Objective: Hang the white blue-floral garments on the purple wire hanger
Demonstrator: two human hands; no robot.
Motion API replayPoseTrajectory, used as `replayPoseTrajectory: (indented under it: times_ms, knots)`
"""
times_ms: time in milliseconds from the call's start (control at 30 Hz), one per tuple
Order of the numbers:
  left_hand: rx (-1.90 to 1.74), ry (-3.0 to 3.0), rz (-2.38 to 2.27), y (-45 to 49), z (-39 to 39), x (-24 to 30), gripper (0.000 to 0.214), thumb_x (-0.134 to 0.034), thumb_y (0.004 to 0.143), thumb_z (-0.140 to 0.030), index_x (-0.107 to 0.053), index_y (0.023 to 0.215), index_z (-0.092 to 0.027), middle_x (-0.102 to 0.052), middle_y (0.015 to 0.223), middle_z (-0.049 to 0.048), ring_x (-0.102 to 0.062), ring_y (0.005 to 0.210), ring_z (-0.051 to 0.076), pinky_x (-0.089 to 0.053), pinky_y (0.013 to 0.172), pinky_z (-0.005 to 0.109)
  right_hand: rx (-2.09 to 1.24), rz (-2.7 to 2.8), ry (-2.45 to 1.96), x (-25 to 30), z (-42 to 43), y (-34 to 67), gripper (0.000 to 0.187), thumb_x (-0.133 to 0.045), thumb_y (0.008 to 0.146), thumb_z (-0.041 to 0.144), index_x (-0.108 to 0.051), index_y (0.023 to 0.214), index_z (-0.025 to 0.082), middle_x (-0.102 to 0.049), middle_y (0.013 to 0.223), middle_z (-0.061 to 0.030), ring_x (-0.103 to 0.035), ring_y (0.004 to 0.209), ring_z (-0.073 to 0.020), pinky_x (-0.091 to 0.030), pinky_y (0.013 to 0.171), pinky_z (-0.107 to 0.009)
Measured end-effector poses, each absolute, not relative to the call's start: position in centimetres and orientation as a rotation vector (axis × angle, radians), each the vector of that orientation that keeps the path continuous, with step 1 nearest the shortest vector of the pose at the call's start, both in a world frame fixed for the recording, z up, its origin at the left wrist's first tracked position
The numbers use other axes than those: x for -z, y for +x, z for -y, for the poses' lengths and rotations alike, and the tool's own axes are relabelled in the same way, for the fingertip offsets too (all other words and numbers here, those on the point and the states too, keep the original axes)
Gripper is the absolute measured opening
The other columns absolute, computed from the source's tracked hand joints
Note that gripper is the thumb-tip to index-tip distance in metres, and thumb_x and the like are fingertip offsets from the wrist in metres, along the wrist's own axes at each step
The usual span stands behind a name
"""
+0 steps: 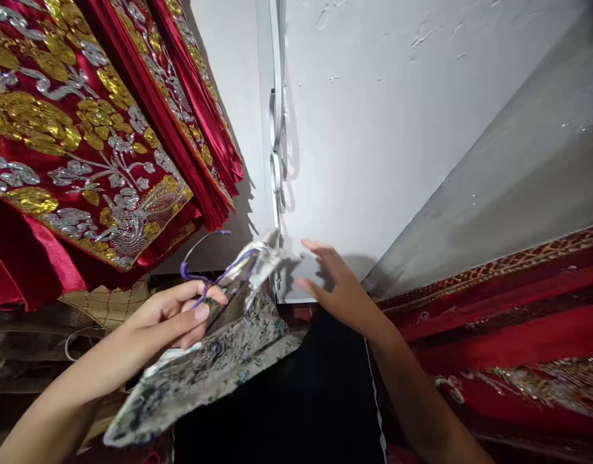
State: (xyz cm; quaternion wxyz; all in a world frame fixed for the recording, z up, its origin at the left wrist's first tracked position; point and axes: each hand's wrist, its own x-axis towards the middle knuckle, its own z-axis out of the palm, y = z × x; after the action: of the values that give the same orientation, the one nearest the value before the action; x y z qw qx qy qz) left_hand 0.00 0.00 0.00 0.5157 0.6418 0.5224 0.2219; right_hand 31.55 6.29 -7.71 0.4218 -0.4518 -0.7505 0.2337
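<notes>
Patterned cloth (214,374) is slanting rightward from left hand (173,317), fingers (201,313) pinching purple cord (229,269); right hand (340,290), farther, is standing spread.

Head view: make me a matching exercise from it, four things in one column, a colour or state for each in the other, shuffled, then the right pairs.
Things
1. Left hand
2. Embroidered cloth
3. Right hand
4. Cord

Colours and states
A. Red, with gold and silver
B. Purple
C. Open, holding nothing
D. Thumb and fingers closed on the cord

Right pairs: 1-D, 2-A, 3-C, 4-B
</notes>
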Motion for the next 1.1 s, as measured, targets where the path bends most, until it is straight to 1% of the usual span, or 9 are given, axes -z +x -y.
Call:
replayPoseTrajectory:
  times_ms: [133,200,300,433,500,633,800,1000,1100]
  knots:
    - [-0.607,1.738,-1.32,-1.2,-0.2,-1.8,0.028,-0.051,0.098,-0.045,-0.067,0.103,-0.022,-0.051,0.058,-0.0026,-0.049,0.058,0.012,-0.037,0.055,0.022,-0.826,1.902,-1.108,8.3,-9.0,31.3,0.038,-0.056,0.093,0.052,-0.066,0.117,0.024,-0.066,0.113,-0.007,-0.06,0.103,-0.0242,-0.049,0.087,-0.036]
    - [-0.71,1.833,-1.384,-1.6,-1.2,-1.9,0.027,-0.054,0.096,-0.045,-0.069,0.096,-0.022,-0.056,0.059,-0.0016,-0.052,0.059,0.013,-0.039,0.055,0.023,-1.073,1.948,-1.001,8.0,-9.4,31.7,0.037,-0.052,0.095,0.052,-0.068,0.084,0.019,-0.061,0.078,-0.0017,-0.056,0.071,-0.0157,-0.045,0.064,-0.028]
    - [-1.006,1.959,-1.533,-1.4,-3.4,-1.2,0.023,-0.063,0.09,-0.042,-0.07,0.099,-0.022,-0.066,0.073,0.001,-0.059,0.067,0.016,-0.046,0.061,0.026,-1.202,1.815,-0.899,7.0,-9.3,32.3,0.042,-0.058,0.093,0.05,-0.059,0.065,0.018,-0.05,0.062,0.0014,-0.046,0.057,-0.0112,-0.035,0.051,-0.025]
    - [-1.544,2.287,-1.643,-0.3,-5.5,0.6,0.028,-0.069,0.086,-0.03,-0.069,0.113,-0.024,-0.067,0.113,0.0074,-0.063,0.102,0.024,-0.049,0.092,0.037,-1.133,1.364,-0.963,4.8,-10.7,32.3,0.035,-0.068,0.085,0.049,-0.064,0.07,0.018,-0.057,0.062,-0.0011,-0.054,0.055,-0.0148,-0.042,0.048,-0.027]
    - [-1.708,2.445,-1.582,0.4,-5.9,1.8,0.029,-0.07,0.084,-0.024,-0.069,0.114,-0.024,-0.065,0.114,0.0086,-0.06,0.107,0.025,-0.046,0.098,0.04,-1.064,1.212,-0.949,3.5,-12.2,32.3,0.033,-0.071,0.082,0.05,-0.066,0.074,0.019,-0.059,0.06,-0.0022,-0.057,0.055,-0.017,-0.046,0.048,-0.029]
    - [-1.35,2.499,-1.359,2.5,-6.0,4.9,0.04,-0.059,0.092,-0.021,-0.058,0.132,-0.025,-0.065,0.099,0.0058,-0.062,0.09,0.02,-0.049,0.087,0.034,-0.863,1.111,-0.865,2.2,-14.1,33.1,0.031,-0.071,0.082,0.05,-0.065,0.072,0.021,-0.06,0.058,-0.0028,-0.063,0.06,-0.0201,-0.052,0.054,-0.032]
    - [-0.882,2.237,-1.4,6.6,-6.5,9.6,0.053,-0.047,0.099,-0.03,-0.036,0.151,-0.032,-0.065,0.109,0.0065,-0.063,0.086,0.021,-0.048,0.073,0.029,-0.845,0.94,-0.954,5.2,-11.9,35.4,0.031,-0.072,0.081,0.049,-0.067,0.077,0.019,-0.063,0.061,-0.0036,-0.067,0.063,-0.0224,-0.054,0.055,-0.034]
    - [-0.659,2.136,-1.44,9.7,-6.4,13.9,0.027,-0.041,0.1,-0.04,-0.061,0.108,-0.023,-0.06,0.073,0.0023,-0.057,0.065,0.021,-0.034,0.058,0.027,-0.811,0.853,-1.087,9.3,-10.8,37.3,0.04,-0.072,0.078,0.055,-0.07,0.087,0.016,-0.066,0.068,-0.0051,-0.067,0.069,-0.0245,-0.053,0.058,-0.035]
    - [-0.687,2.099,-1.417,10.3,-5.8,15.2,0.033,-0.037,0.102,-0.041,-0.056,0.083,-0.021,-0.053,0.067,0.0015,-0.053,0.063,0.02,-0.03,0.056,0.026,-0.617,0.89,-1.168,10.5,-11.1,36.5,0.042,-0.068,0.08,0.053,-0.07,0.096,0.015,-0.068,0.083,-0.0066,-0.066,0.084,-0.0239,-0.053,0.071,-0.035]
